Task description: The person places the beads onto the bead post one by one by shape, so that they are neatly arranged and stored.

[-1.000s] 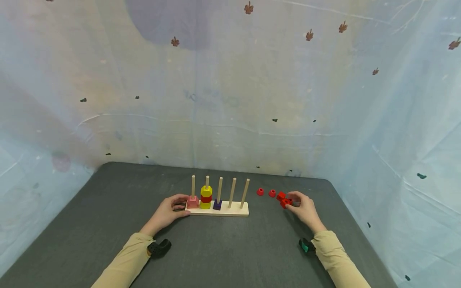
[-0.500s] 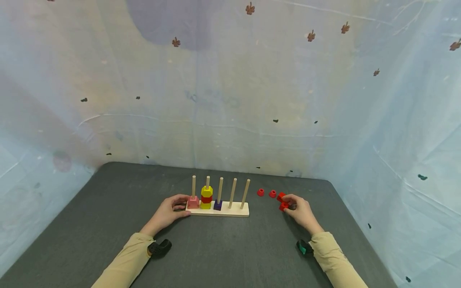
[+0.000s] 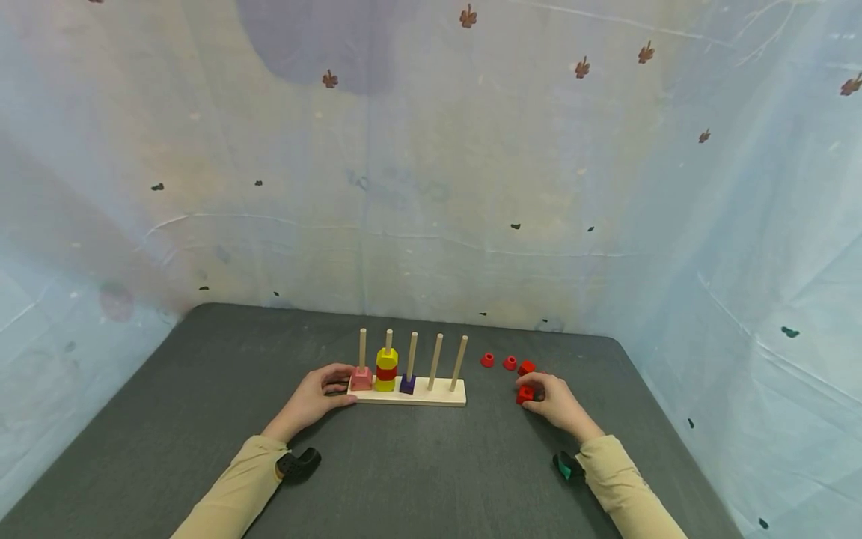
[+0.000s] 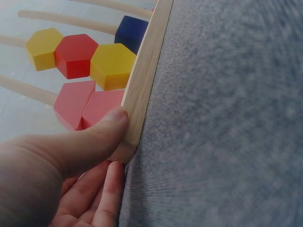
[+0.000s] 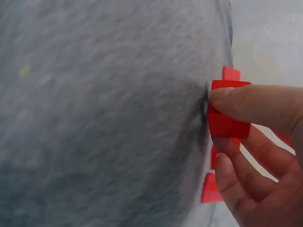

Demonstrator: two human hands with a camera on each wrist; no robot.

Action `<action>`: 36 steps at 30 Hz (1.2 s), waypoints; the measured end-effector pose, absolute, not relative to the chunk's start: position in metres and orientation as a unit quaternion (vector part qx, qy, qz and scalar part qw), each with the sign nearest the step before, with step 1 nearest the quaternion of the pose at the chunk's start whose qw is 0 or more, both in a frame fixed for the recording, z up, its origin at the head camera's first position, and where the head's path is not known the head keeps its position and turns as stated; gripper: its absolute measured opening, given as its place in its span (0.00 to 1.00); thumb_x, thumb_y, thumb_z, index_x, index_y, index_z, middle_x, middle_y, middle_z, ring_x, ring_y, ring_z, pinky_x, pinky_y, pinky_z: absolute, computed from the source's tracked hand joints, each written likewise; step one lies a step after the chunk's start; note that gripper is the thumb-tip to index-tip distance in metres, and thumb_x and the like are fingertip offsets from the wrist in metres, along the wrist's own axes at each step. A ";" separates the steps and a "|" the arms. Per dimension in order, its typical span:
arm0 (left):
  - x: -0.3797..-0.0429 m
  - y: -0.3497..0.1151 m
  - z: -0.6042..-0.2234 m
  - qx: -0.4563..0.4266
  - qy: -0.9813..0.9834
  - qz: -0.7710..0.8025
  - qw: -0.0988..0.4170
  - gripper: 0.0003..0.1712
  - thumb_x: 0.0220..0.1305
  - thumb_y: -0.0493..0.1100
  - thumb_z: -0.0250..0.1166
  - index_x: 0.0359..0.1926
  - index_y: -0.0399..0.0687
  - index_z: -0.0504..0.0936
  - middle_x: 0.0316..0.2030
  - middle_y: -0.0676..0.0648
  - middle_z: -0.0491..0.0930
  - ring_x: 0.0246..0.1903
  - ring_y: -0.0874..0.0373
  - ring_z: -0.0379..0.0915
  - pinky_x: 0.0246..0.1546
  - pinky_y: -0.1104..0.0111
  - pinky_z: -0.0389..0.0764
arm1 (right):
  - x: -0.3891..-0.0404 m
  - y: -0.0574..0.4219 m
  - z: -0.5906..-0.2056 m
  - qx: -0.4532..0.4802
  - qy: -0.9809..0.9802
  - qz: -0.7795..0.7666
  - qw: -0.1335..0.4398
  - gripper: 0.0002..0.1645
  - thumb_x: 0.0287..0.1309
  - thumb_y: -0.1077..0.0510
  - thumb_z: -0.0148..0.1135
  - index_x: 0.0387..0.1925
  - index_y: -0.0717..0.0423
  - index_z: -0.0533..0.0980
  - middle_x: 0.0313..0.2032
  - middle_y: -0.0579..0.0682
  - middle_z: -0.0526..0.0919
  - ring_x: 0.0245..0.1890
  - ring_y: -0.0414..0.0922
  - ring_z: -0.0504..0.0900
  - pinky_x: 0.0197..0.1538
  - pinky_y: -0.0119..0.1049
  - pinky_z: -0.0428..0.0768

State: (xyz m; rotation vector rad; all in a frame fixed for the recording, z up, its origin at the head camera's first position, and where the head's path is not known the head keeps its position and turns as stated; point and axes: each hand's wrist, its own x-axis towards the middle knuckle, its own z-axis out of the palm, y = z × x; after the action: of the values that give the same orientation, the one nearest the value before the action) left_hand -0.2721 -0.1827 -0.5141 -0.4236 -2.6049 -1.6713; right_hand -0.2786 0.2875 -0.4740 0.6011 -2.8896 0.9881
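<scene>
A wooden peg stand (image 3: 441, 400) with several upright pegs stands on the table. Its leftmost peg carries pink blocks (image 3: 361, 379). Yellow and red hexagonal blocks (image 3: 387, 370) are stacked on the second peg, and a dark blue block (image 3: 407, 384) sits low on the third. My left hand (image 3: 316, 395) holds the stand's left end, with the thumb (image 4: 97, 142) on its front edge. Right of the stand, my right hand (image 3: 557, 403) pinches a red block (image 5: 229, 120) between thumb and fingers, low over the table. Part of that block is hidden behind the thumb.
Two small round red pieces (image 3: 487, 360) lie right of the stand, and another red block (image 3: 527, 367) lies just behind my right hand. The dark grey table (image 3: 417, 471) ends at a pale patterned curtain (image 3: 404, 187) at the back.
My right hand has shifted left and slightly nearer to me, drawing the red block away from the other red block. My left hand stays at the stand's end.
</scene>
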 end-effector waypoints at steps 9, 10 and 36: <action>-0.273 -0.183 -0.516 -0.135 -0.833 -0.537 0.009 0.33 0.49 0.43 0.76 0.57 0.42 0.75 0.53 0.42 0.76 0.51 0.50 0.74 0.51 0.61 0.78 | -0.280 0.268 -0.447 0.214 -0.917 0.335 0.030 0.22 0.50 0.67 0.72 0.48 0.59 0.78 0.44 0.51 0.82 0.39 0.45 0.79 0.39 0.39 0.78; -0.273 -0.183 -0.516 -0.135 -0.834 -0.535 0.010 0.33 0.49 0.43 0.76 0.57 0.42 0.76 0.53 0.42 0.76 0.51 0.50 0.74 0.51 0.61 0.78 | -0.281 0.265 -0.442 0.216 -0.916 0.337 0.031 0.21 0.50 0.67 0.72 0.48 0.58 0.78 0.44 0.50 0.82 0.40 0.45 0.79 0.40 0.39 0.79; -0.272 -0.183 -0.513 -0.136 -0.830 -0.540 0.008 0.32 0.49 0.40 0.76 0.56 0.41 0.76 0.52 0.42 0.76 0.51 0.49 0.74 0.51 0.61 0.78 | -0.275 0.163 -0.339 0.334 -0.854 0.381 0.123 0.23 0.54 0.66 0.69 0.53 0.55 0.78 0.46 0.47 0.82 0.44 0.46 0.79 0.48 0.46 0.79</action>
State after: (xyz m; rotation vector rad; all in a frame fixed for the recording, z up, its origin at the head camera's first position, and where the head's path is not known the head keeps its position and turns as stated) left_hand -0.2722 -0.1835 -0.5132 -0.4256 -2.5945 -1.6890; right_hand -0.2748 0.1630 -0.3387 0.9742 -2.4898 1.1101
